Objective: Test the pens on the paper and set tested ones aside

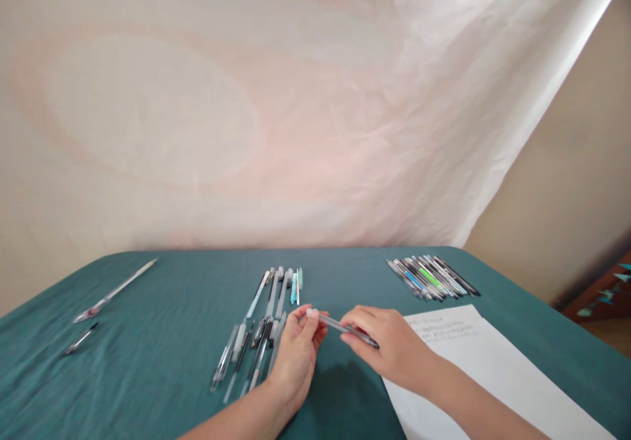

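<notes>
Both my hands hold one slim pen [335, 323] with a translucent barrel, level above the green cloth. My left hand [299, 351] pinches its pale left end between thumb and fingers. Around the barrel's darker right part, the fingers of my right hand [382, 338] are closed. Beside and partly behind my left hand lies a loose group of pens [239, 344], some clear, some black. Further back is another cluster of pens [279, 289], a few of them light blue. Below my right forearm rests a white sheet of paper [486, 367] with handwriting near its top.
At the back right lies a row of many pens [434, 277], with green and blue ones among them. On the left are a long clear pen [118, 289] and a short dark pen [81, 339]. A pale draped sheet [296, 131] hangs behind the table [172, 361].
</notes>
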A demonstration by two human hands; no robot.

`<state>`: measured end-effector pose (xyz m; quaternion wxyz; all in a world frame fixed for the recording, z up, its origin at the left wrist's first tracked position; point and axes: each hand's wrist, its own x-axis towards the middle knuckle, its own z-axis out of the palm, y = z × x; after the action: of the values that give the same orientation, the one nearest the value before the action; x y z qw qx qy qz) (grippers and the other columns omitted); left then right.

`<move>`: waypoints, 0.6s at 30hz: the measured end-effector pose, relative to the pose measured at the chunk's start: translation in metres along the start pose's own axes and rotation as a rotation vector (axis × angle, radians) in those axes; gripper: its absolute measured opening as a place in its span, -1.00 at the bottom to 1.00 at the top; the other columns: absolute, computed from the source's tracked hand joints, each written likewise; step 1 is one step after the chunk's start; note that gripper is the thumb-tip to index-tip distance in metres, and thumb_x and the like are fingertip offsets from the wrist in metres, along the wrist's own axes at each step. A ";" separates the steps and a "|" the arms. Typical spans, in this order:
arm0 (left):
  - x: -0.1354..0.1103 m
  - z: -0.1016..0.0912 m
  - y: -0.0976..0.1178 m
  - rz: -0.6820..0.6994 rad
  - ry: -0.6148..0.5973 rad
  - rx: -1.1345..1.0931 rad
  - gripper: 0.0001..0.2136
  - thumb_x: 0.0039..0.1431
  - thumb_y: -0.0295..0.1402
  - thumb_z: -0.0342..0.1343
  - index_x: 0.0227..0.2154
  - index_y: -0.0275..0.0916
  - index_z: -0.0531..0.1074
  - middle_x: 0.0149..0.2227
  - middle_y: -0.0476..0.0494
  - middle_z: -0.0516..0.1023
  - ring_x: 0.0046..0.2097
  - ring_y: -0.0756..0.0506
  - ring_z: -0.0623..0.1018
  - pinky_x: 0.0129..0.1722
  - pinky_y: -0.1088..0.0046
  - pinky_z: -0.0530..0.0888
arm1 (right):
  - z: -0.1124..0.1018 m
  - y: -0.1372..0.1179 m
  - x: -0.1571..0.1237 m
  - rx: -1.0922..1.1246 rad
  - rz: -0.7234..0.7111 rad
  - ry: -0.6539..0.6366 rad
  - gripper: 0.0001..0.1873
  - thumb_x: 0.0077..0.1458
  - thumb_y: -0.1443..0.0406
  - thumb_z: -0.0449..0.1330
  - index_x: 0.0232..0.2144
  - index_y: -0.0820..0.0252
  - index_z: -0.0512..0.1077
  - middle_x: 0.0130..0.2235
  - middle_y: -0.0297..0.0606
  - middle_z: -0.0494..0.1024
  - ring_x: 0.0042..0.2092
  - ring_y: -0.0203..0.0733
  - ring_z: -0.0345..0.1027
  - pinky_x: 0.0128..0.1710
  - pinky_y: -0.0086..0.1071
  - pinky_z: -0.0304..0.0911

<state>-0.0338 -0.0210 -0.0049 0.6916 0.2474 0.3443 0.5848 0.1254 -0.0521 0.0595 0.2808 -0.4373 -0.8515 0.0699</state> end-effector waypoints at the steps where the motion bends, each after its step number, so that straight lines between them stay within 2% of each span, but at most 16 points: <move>1: 0.000 0.000 0.000 0.003 -0.003 0.002 -0.77 0.05 -0.38 0.20 -0.28 -0.23 0.26 -0.37 -0.08 0.50 -0.34 0.02 0.49 -0.29 0.52 0.40 | -0.005 -0.001 0.000 -0.004 0.024 -0.032 -0.91 0.09 0.30 0.10 -0.31 0.12 0.38 -0.40 -0.35 0.47 -0.41 -0.29 0.31 -0.42 -0.46 0.13; 5: -0.001 0.001 -0.001 0.010 0.003 0.011 -0.76 0.04 -0.38 0.21 -0.27 -0.23 0.25 -0.38 -0.05 0.49 -0.36 0.04 0.48 -0.30 0.55 0.39 | -0.017 0.002 -0.002 -0.048 0.117 -0.105 -0.90 0.07 0.31 0.13 -0.32 0.05 0.41 -0.41 -0.39 0.50 -0.40 -0.27 0.35 -0.43 -0.47 0.13; 10: -0.002 0.003 0.000 0.000 -0.011 0.038 -0.76 0.08 -0.42 0.17 -0.22 -0.25 0.24 -0.33 -0.11 0.50 -0.31 0.01 0.50 -0.22 0.48 0.41 | -0.018 0.023 -0.004 -0.265 0.203 -0.061 -0.88 0.06 0.31 0.13 -0.49 0.09 0.44 -0.52 -0.37 0.51 -0.46 -0.24 0.37 -0.49 -0.45 0.05; 14: -0.003 0.004 0.002 -0.034 -0.014 0.023 -0.75 0.11 -0.42 0.14 -0.17 -0.24 0.25 -0.20 -0.21 0.49 -0.21 -0.04 0.51 -0.11 0.37 0.40 | -0.018 0.062 -0.003 -0.385 0.387 -0.046 -0.81 0.11 0.26 0.06 -0.44 0.09 0.46 -0.50 -0.33 0.52 -0.43 -0.23 0.39 -0.50 -0.45 0.05; 18: -0.003 0.002 0.002 -0.058 -0.042 0.038 -0.79 0.12 -0.40 0.12 -0.19 -0.24 0.28 -0.22 -0.21 0.49 -0.22 -0.05 0.51 -0.12 0.36 0.40 | -0.018 0.111 -0.010 -0.637 0.639 0.020 -0.75 0.11 0.23 0.04 -0.46 0.14 0.48 -0.36 -0.21 0.52 -0.29 -0.15 0.40 -0.46 -0.42 0.11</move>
<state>-0.0336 -0.0230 -0.0013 0.7104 0.2628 0.3478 0.5526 0.2181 0.0054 0.0303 0.1045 -0.7436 -0.6500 -0.1167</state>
